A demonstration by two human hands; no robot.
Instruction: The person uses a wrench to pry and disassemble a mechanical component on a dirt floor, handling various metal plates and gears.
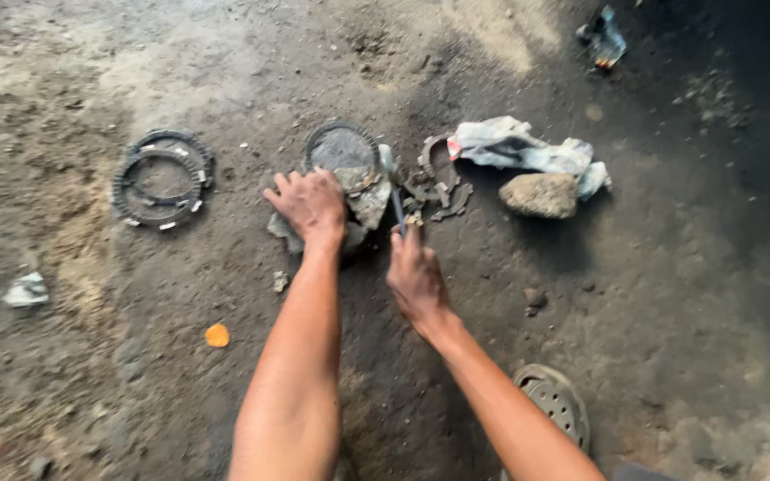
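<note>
My left hand (312, 205) presses flat on a dark toothed ring (342, 147) that lies over a grey chunk of stone (369, 203) on the dirt ground. My right hand (416, 278) is closed around the handle of a thin metal tool (397, 207), whose shaft points up toward the ring's right edge. Broken curved ring pieces (438, 183) lie scattered just right of the tool.
A stack of toothed rings (162, 178) lies to the left. A crumpled cloth (528, 153) and a rock (541, 194) sit to the right. A round perforated metal disc (554, 403) is near my right forearm. An orange scrap (217, 335) lies lower left.
</note>
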